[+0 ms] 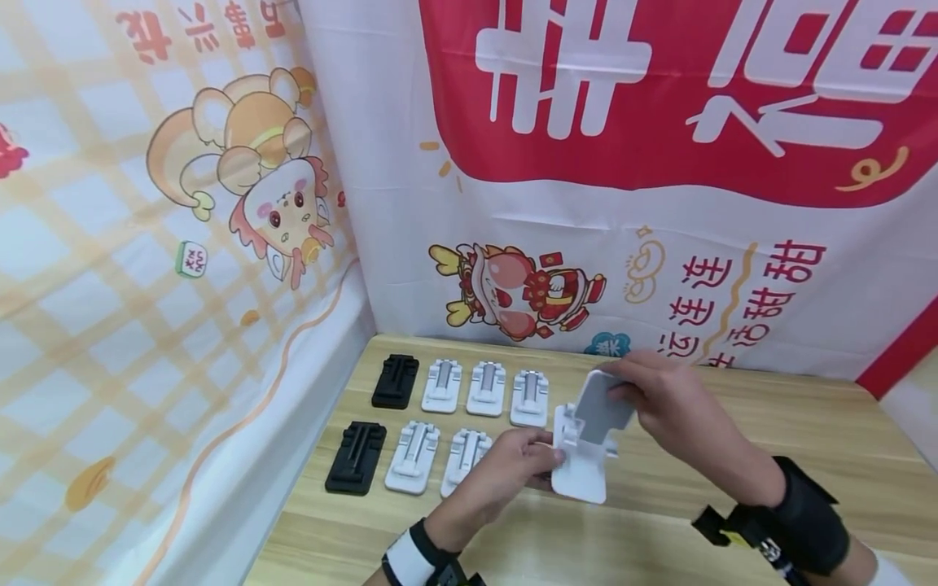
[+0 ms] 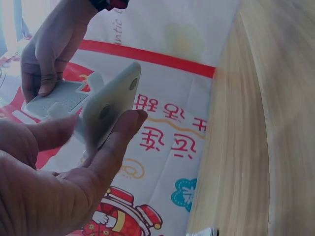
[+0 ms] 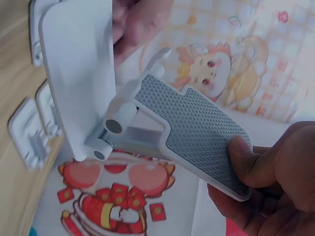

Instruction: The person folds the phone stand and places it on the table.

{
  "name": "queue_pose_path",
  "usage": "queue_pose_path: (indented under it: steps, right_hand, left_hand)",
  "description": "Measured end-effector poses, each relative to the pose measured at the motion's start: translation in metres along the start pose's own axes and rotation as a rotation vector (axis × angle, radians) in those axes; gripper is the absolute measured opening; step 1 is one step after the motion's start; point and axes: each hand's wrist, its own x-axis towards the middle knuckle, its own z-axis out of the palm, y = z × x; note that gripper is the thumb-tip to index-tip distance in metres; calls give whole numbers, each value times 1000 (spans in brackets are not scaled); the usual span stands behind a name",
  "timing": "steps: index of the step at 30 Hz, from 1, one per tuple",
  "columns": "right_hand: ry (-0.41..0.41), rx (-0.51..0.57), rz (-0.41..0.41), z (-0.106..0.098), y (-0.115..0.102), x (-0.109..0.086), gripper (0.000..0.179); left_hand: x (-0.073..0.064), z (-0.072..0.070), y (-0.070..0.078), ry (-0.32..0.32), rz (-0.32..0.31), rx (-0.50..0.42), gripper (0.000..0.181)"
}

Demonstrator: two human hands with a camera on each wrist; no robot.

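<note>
A white folding phone stand (image 1: 584,480) is held above the table, unfolded at its hinges. My left hand (image 1: 513,464) grips the base by its edge, thumb on one face and fingers behind. In the left wrist view, round pads show on the underside of the base (image 2: 109,108). My right hand (image 1: 677,407) pinches the far end of the support plate between thumb and fingers. The right wrist view shows that plate's grey textured pad (image 3: 202,135), tilted away from the base, with a hinge arm (image 3: 120,115) joining them.
Folded phone stands lie in two rows on the wooden table (image 1: 791,456), left of the hands. A black stand (image 1: 396,382) begins the back row and another black stand (image 1: 357,458) the front; several white stands (image 1: 485,388) follow. Printed cloth (image 1: 396,203) hangs behind and at left.
</note>
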Motion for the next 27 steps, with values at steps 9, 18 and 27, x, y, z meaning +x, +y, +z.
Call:
queue_pose_path:
  steps: [9,18,27]
  right_hand:
    - [45,139,20,7,-16,-1,30]
    - [-242,574,444,29,-13,-11,72]
    - [-50,489,319,32,-16,-11,61]
  left_hand:
    - [-8,3,4,12,-31,-30,32]
    - [-18,-5,11,69,-15,-37,36]
    - [-21,-10,14,48,-5,-45,37]
